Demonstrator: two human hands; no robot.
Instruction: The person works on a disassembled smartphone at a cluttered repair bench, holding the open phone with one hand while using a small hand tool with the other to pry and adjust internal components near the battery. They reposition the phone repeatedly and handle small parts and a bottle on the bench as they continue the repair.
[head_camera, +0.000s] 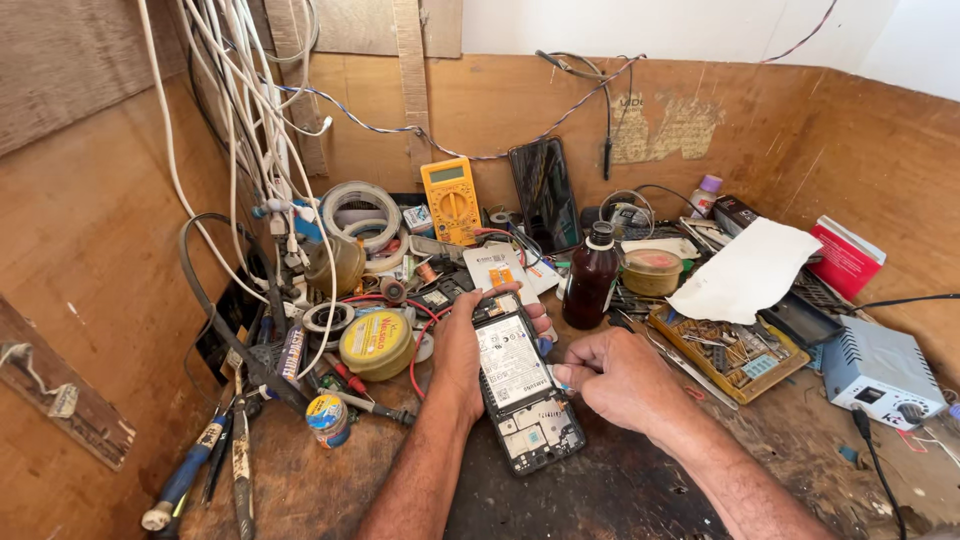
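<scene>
A: What fills the view, starting with the biggest thing?

B: A worn wooden workbench (300, 490) boxed in by plywood walls, seen from above. White cables (240, 110) hang down at the left. Clutter lines the back: rolls of tape (360, 205), a yellow multimeter (451, 200), a dark phone (546, 195) leaning upright on the wall, a brown bottle (591, 278), a white sheet of paper (745, 272) over a tray of small parts (735, 352), and a grey power supply (880, 372) at the right.

A: And in the middle?

B: An opened smartphone (520, 385) with its back cover off, the white-labelled battery showing. Its long axis runs away from the person, tilted slightly, top end toward the back wall.

A: Where are the hands?

B: The left hand (462, 350) is clamped along the phone's left edge, fingertips curling over the top end. The right hand (622, 378) lies just to the phone's right, fingers drawn together and pinched at its right edge, apparently on a small tool or part; what it grips is too small to tell.

A: Which hand is nearer?

B: Both touch it; the left carries it, the right meets it from the side, midway along.
</scene>
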